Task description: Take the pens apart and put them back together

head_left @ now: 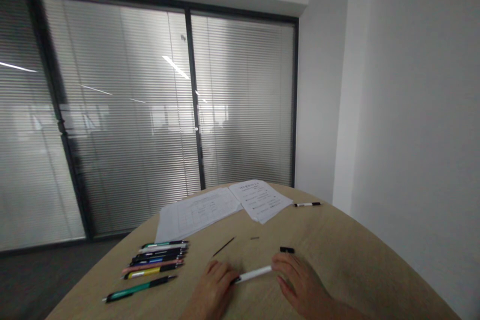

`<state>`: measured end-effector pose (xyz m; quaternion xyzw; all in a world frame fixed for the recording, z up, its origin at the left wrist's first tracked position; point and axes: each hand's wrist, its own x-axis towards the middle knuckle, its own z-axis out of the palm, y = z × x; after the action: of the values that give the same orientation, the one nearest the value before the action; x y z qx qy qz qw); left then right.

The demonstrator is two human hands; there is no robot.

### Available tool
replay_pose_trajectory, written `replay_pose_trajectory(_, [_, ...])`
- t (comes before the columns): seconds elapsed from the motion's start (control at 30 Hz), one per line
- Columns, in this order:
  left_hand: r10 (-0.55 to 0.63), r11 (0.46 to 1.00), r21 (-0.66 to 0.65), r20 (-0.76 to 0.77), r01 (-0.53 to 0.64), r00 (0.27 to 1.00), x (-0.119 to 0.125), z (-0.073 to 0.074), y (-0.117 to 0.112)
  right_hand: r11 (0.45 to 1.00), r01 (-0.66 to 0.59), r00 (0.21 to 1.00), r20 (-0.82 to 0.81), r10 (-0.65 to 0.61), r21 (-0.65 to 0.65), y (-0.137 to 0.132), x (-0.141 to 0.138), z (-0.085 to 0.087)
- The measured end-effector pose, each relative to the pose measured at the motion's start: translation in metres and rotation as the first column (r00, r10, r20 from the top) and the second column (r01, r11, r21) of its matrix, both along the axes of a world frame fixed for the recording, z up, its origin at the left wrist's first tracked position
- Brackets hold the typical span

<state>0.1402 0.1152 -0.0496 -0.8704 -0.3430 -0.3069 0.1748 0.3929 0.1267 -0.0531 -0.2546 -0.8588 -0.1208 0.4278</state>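
Note:
A white pen barrel (254, 274) lies on the wooden table (348, 255) between my two hands. My left hand (213, 287) pinches its dark left end, fingers curled. My right hand (300, 282) rests at its right end, fingers bent down onto the table and touching the barrel. Just beyond my right hand lies a small black cap (287, 249). A thin dark refill (224, 246) and a tiny dark part (254, 238) lie on the table a little farther off.
A row of several pens (157, 259) lies at the left, with a green pen (138, 288) apart in front. Printed sheets (225, 205) are spread at the far side, a white pen (307, 204) beside them. Glass partitions with blinds stand behind.

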Motion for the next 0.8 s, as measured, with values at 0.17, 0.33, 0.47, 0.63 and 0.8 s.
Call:
replay_pose_trajectory(0.17, [0.017, 0.995, -0.102, 0.119, -0.005, 0.993, -0.006, -0.009, 0.005, 1.000, 0.014, 1.000, 0.020, -0.014, -0.018, 0.001, 0.001, -0.002])
replay_pose_trajectory(0.33, [0.105, 0.961, -0.275, 0.313, -0.016, 0.944, -0.010, -0.006, 0.006, 0.999, 0.030, 0.999, 0.014, -0.030, -0.011, 0.001, 0.001, -0.004])
replay_pose_trajectory(0.47, [0.249, 0.877, -0.481, 0.443, -0.006, 0.861, -0.009, 0.007, 0.004, 0.999, 0.041, 0.998, 0.040, -0.041, -0.023, 0.001, 0.001, -0.003])
replay_pose_trajectory(0.63, [0.340, 0.804, -0.587, 0.590, 0.099, 0.733, -0.007, 0.016, 0.005, 0.999, 0.032, 0.999, 0.030, -0.031, -0.031, 0.001, 0.000, -0.003])
replay_pose_trajectory(0.8, [0.350, 0.809, -0.566, 0.679, 0.157, 0.645, -0.011, 0.012, 0.011, 0.999, -0.009, 1.000, 0.029, 0.010, -0.045, -0.001, -0.002, 0.003])
